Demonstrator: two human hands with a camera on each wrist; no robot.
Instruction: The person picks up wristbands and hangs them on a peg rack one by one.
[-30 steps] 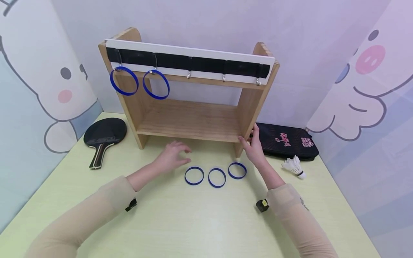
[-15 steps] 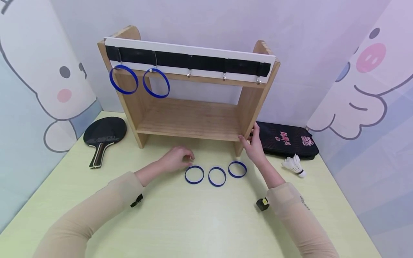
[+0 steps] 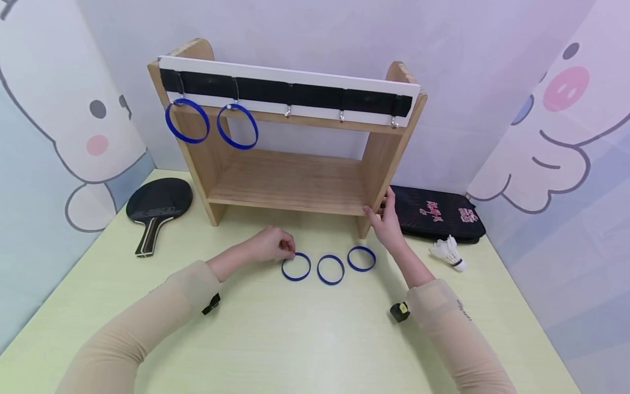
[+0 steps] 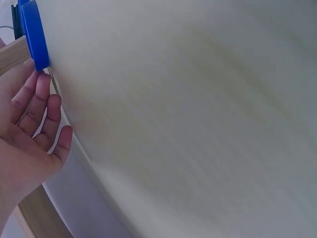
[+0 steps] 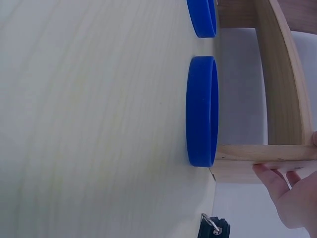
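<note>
My left hand pinches the edge of the leftmost blue wristband-like ring between thumb and fingertips. In the left wrist view the blue ring sits at the thumb tip, the other fingers loosely bent. Two more blue rings, one in the middle and one on the right, lie flat on the table. My right hand grips the lower right side panel of the wooden rack. Two blue rings hang from the two left hooks; three hooks to the right hold nothing.
A black table tennis bat lies left of the rack. To its right are a black zipped case and a white shuttlecock. Patterned walls stand behind and beside the table.
My left hand has moved right and slightly down to the leftmost ring on the table, and its fingers have closed on the rim. The right hand stays on the rack.
</note>
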